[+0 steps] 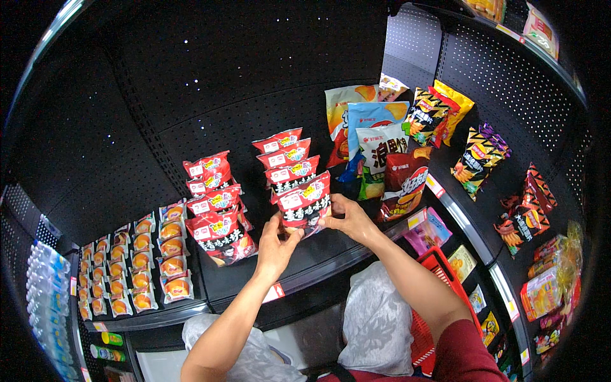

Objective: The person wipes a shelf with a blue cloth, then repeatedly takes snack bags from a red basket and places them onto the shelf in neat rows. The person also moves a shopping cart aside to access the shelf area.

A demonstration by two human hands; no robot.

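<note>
Between my two hands is a red snack bag [305, 203] at the front of a row of matching bags on a black shelf. My left hand [276, 246] grips its lower left side, thumb on the front. On the bag's right edge, my right hand [351, 218] holds it with thumb and fingers. Behind it stand several like red bags [289, 155], one behind another. A second row of the same red bags [222, 236] stands to the left of my left hand. The bag's underside is partly hidden by my fingers.
Wrapped cakes [143, 260] fill rows on the left. Larger chip bags [405, 184] stand right of my right hand, with more chip bags [477, 160] on the adjoining shelf. A red shopping basket [422, 329] is by my right arm. Water bottles [47, 296] stand far left.
</note>
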